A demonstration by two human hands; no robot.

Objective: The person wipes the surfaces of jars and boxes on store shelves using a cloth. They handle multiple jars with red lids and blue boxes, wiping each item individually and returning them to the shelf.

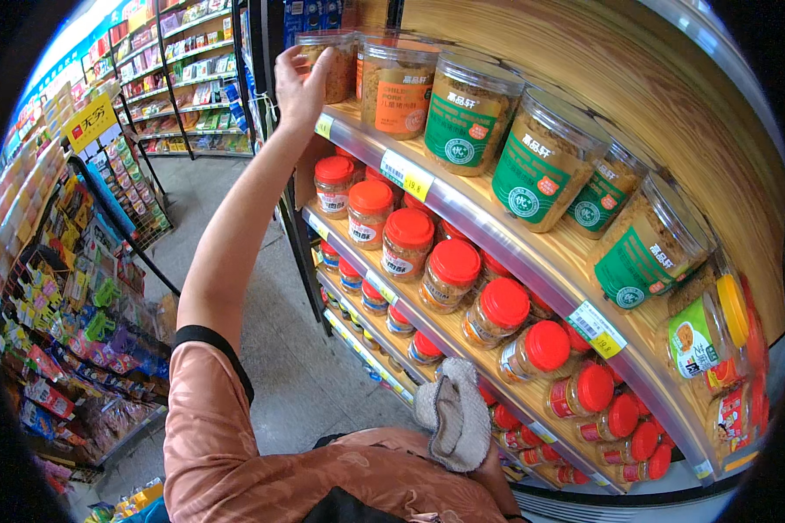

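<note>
My left hand (304,85) is raised at the left end of the top shelf, thumb and fingers apart. It overlaps the front left side of a clear plastic jar (340,65) of brown floss; whether it touches the jar is unclear. Beside that stand a jar with an orange label (402,91) and several with green labels (461,121), all with clear lids. Low in front of my body, a folded grey fluffy cloth (461,425) is at the end of my right forearm. The cloth covers my right hand, which appears to hold it.
Red-lidded jars (409,242) fill the lower shelves. Price tags line the clear plastic shelf edge (497,232). A yellow-lidded jar (700,333) lies tilted at right. Snack racks (85,314) stand left across the grey tiled floor (275,366), with more stocked shelves (190,72) behind.
</note>
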